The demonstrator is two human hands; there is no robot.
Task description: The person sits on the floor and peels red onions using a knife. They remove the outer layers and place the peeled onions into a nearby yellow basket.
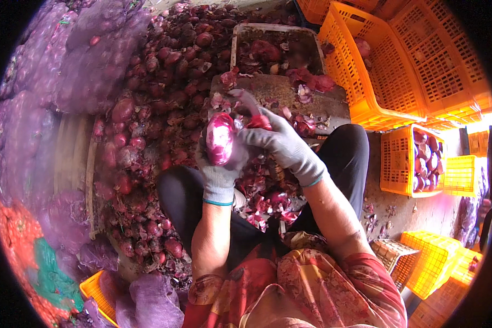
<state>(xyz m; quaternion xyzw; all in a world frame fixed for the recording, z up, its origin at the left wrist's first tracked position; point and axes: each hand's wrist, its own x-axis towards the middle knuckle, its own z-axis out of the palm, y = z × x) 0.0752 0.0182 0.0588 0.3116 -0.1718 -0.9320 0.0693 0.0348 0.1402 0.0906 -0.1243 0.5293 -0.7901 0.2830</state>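
A shiny red onion [219, 139] with its smooth layer showing rests in my left hand [225, 164], which wears a grey knit glove. My right hand [289, 143], gloved alike, grips a small knife [248, 102] by its red handle. The curved blade points up and to the left, above the onion and apart from it. Both hands are over my lap, close together. Just beyond them lies a worn board [266, 88] strewn with onion skins [304, 124]. More peelings [266, 205] and an onion lie between my legs.
A heap of unpeeled onions [176, 102] spreads to the left, beside purple mesh sacks [94, 61]. Ahead stands a tub [232, 51] with skins inside. Large orange crates [352, 74] rise at right; a smaller crate [395, 164] holds onions. Yellow crates [430, 262] stand lower right.
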